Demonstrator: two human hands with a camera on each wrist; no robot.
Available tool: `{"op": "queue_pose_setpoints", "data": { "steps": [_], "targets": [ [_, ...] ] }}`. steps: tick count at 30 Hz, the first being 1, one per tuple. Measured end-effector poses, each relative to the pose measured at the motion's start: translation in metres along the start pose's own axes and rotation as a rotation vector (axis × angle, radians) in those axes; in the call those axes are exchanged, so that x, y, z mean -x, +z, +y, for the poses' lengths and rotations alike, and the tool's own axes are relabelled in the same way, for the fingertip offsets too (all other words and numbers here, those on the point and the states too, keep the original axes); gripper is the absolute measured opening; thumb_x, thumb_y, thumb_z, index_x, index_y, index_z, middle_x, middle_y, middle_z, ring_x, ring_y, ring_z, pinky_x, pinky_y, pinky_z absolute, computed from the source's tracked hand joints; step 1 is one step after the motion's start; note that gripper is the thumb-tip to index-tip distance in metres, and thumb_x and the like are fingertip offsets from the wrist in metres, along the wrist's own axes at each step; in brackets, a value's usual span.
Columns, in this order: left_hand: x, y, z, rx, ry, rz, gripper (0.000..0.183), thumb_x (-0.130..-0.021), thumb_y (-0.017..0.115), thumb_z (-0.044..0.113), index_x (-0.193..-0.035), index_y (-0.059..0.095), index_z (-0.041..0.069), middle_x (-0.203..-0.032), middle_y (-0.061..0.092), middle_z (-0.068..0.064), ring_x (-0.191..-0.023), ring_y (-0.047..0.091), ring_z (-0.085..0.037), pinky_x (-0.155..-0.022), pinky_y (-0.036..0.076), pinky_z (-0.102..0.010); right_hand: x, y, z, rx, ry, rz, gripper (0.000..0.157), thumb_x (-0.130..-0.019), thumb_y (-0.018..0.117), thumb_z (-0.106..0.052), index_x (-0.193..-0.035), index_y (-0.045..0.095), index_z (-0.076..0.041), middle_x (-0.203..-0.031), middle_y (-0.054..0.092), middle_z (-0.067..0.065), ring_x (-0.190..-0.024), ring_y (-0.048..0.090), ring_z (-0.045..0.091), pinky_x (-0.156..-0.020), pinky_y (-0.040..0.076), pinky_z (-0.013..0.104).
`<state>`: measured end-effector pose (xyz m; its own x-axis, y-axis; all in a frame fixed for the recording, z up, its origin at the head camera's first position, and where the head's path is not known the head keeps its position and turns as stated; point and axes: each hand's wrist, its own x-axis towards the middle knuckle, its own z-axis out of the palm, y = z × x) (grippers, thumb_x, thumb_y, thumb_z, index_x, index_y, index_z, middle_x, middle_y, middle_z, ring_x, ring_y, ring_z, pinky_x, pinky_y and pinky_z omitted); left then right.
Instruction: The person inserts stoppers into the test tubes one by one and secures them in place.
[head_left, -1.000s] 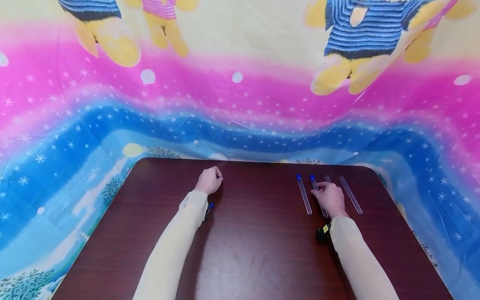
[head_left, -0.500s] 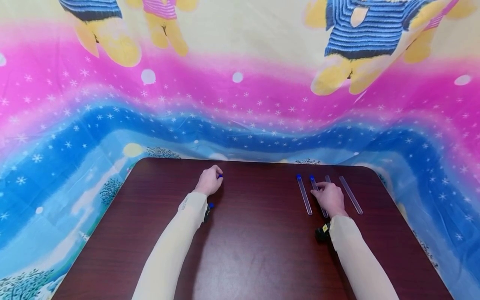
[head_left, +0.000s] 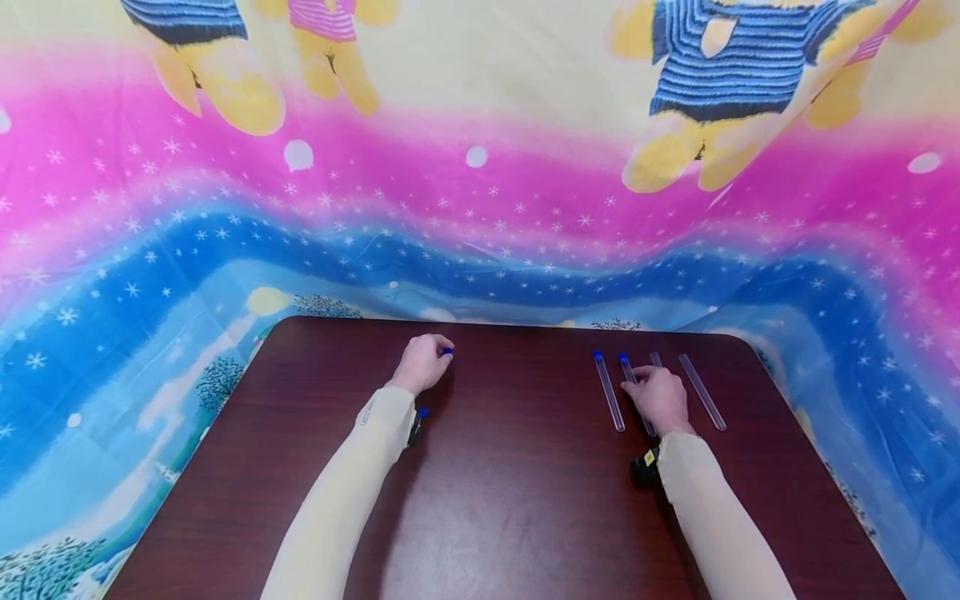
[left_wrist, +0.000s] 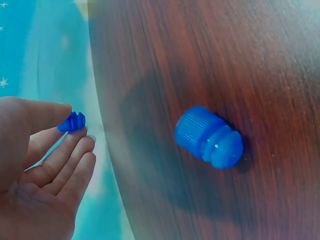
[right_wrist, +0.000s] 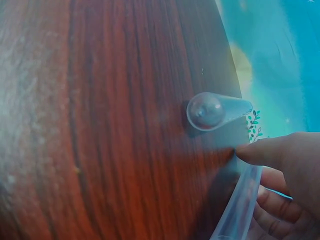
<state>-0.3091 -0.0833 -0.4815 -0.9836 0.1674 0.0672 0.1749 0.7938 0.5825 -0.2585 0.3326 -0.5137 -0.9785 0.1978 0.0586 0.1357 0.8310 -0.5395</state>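
My left hand (head_left: 423, 364) is above the table's far left part, pinching a small blue ribbed test tube stopper (left_wrist: 73, 121) between thumb and index finger; the other fingers are loosely extended. Below my left wrist a second blue stopper (left_wrist: 209, 137) lies on its side on the table. At the right, my right hand (head_left: 660, 398) holds a clear test tube (right_wrist: 239, 207) between thumb and fingers; this tube has a blue stopper (head_left: 623, 357) at its far end. My hand covers the tube's middle. Left of it lies another stoppered test tube (head_left: 608, 392), apart from my thumb.
Two test tubes without visible stoppers lie right of the held one: one is mostly hidden, its far end (head_left: 656, 358) showing, the other tube (head_left: 702, 392) farther right. The dark wooden table (head_left: 495, 467) ends at a patterned cloth (head_left: 480, 225) behind.
My left hand shifts slightly right and turns its fingertips, so the blue stopper shows more than before. The right hand and the test tubes stay practically where they were.
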Motion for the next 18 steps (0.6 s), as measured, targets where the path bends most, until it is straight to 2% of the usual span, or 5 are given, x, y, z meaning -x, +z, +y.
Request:
{"op": "queue_pose_setpoints", "data": {
  "steps": [12, 18],
  "targets": [
    [0.004, -0.004, 0.011, 0.044, 0.082, 0.037, 0.024, -0.098, 0.07, 0.01, -0.12, 0.073, 0.003, -0.108, 0.072, -0.01, -0.098, 0.066, -0.024, -0.089, 0.054, -0.039, 0.0, 0.001, -0.001, -0.015, 0.007, -0.013, 0.04, -0.095, 0.074, -0.023, -0.122, 0.069, 0.006, -0.091, 0.071, 0.017, -0.071, 0.064, 0.026, -0.059, 0.051, 0.04],
    [0.007, -0.007, 0.017, 0.071, 0.082, 0.049, 0.024, -0.098, 0.071, 0.012, -0.12, 0.073, 0.006, -0.109, 0.071, -0.008, -0.097, 0.065, -0.023, -0.09, 0.054, -0.038, 0.0, 0.0, -0.002, -0.006, 0.015, -0.016, 0.039, -0.095, 0.073, -0.022, -0.122, 0.07, 0.006, -0.094, 0.072, 0.019, -0.075, 0.065, 0.029, -0.063, 0.052, 0.043]
  ]
}}
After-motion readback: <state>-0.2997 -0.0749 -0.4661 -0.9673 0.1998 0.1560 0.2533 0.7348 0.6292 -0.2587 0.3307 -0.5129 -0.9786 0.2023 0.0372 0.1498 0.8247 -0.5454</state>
